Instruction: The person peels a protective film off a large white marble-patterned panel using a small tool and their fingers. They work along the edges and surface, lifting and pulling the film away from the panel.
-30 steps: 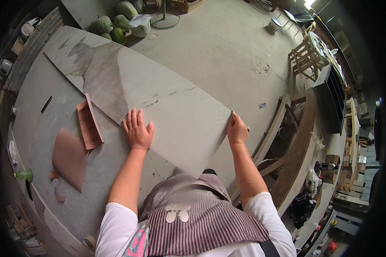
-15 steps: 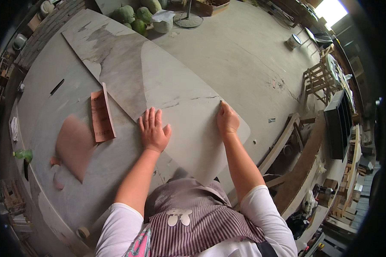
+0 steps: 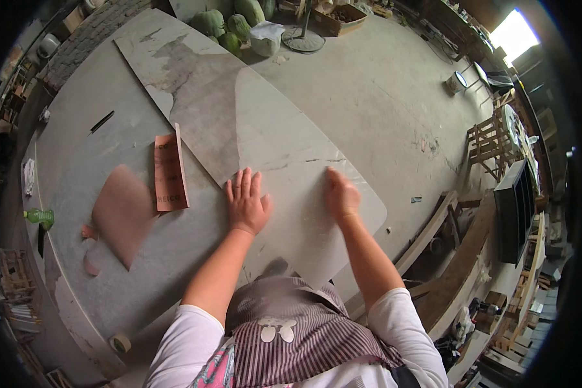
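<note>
A long pale slab (image 3: 278, 139) with grey, stone-like veining slants across the middle, its near right corner rounded. My left hand (image 3: 247, 205) lies flat on it with the fingers slightly apart. Over the slab, toward its right-hand edge, my right hand (image 3: 341, 196) is closed, a little blurred; whatever is in its fingers is hidden. A folded strip of reddish-brown sandpaper (image 3: 169, 174) rests to the left of my left hand, beside the slab's edge. Farther left is a flat reddish-brown sheet (image 3: 124, 216), with small torn scraps (image 3: 91, 262) next to it.
The slab lies on a larger grey tabletop (image 3: 194, 271). On that top are a dark pen-like stick (image 3: 102, 121), a green bottle (image 3: 40, 217) and a tape roll (image 3: 119, 343). Wooden beams (image 3: 456, 258) and a black rack (image 3: 514, 210) stand at right. Melons (image 3: 208, 22) sit at the far side.
My right hand has moved from the slab's far right edge inward and toward me, still closed. My left hand stays flat on the slab. The whole view has shifted slightly.
</note>
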The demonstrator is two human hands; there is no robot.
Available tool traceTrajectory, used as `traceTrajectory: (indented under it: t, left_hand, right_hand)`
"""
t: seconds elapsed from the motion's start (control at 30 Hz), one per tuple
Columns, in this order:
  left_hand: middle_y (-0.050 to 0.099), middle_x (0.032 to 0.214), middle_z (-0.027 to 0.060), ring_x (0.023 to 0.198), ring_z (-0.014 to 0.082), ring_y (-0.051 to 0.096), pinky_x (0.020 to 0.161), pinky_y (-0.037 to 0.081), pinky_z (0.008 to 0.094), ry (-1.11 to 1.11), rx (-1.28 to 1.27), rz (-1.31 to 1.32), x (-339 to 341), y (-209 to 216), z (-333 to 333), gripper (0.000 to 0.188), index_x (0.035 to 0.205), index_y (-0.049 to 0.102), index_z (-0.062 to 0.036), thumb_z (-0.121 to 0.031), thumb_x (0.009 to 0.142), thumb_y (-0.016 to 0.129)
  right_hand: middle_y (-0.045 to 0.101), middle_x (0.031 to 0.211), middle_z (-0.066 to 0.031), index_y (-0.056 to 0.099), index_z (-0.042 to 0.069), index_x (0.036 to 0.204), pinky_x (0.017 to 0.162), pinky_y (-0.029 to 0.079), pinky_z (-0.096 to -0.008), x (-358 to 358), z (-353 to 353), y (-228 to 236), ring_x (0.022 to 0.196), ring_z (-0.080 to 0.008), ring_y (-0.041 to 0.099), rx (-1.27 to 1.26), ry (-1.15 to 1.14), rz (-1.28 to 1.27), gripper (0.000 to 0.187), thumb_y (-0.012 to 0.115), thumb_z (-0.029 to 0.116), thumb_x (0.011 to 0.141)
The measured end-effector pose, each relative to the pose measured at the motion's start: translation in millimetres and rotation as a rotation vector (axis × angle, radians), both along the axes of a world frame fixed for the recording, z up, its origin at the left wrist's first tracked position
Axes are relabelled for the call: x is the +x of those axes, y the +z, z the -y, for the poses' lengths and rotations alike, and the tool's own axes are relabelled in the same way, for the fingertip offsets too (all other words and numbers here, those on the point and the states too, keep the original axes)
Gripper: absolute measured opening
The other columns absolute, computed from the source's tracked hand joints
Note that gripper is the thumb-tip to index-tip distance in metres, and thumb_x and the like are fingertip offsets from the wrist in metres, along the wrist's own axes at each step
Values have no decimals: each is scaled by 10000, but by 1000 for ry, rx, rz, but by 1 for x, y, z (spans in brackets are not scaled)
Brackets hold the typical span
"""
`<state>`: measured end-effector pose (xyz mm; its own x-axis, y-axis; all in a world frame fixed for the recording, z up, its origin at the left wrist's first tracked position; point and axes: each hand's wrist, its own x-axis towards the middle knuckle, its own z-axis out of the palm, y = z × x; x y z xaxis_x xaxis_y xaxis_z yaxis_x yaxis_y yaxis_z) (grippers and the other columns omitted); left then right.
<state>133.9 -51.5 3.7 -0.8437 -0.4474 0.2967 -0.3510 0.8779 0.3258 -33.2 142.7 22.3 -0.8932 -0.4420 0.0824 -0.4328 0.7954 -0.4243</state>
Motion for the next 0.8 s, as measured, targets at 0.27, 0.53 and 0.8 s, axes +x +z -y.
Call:
traceTrajectory:
  t: [0.27,0.53,0.8]
  left_hand:
    - [366,1538,178,1444,368,300,1194,162,579,18,-5,17,0,-4,0,645,1431,443,-67,-323,862,606]
    - [380,1523,197,1423,389,320,1179,174,592,-1,49,28,1,2,1,622,1432,440,-48,-251,862,588]
    - [417,1503,178,1423,370,331,1184,181,582,5,-5,-80,1,-12,1,551,1364,504,-65,-270,859,585]
  right_hand:
    - [710,966,-139,647,189,1132,739,531,-501,-44,11,-9,902,-382,671,-57,-163,-124,230,483,273,993]
    - [710,954,-154,686,208,1147,748,544,-468,-12,87,-19,868,-343,687,-19,103,-25,240,557,249,949]
    - [576,730,-29,576,109,1336,558,438,-289,20,11,15,619,-131,519,-459,-44,449,400,609,101,937]
